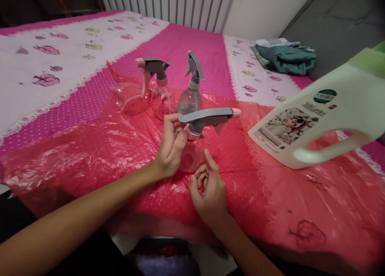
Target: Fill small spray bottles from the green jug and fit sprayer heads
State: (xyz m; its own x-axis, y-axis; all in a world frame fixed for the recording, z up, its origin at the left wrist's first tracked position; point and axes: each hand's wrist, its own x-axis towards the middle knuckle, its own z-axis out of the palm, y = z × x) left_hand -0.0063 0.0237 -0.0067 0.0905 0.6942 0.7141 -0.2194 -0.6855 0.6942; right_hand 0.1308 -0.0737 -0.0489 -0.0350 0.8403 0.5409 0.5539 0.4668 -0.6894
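My left hand (171,147) grips a clear spray bottle (191,157) by the pink collar under its grey trigger head. The bottle's pink nozzle points right. My right hand (210,191) is just below and right of the bottle, index finger raised near its side, the other fingers loosely curled and nothing seen in them. Whether that index fingertip touches the bottle I cannot tell. Behind stand a spray bottle with a pink collar (162,97) and a greyish spray bottle with a pale collar (189,99). Another clear pinkish bottle (129,96) lies on its side at the left.
Red plastic sheeting (99,159) covers the front of a pink and white patterned bedspread (186,47). A large cream jug with a handle and green cap (339,95) leans at the right. Folded green cloth (285,57) lies at the back right, before a white slatted panel (168,5).
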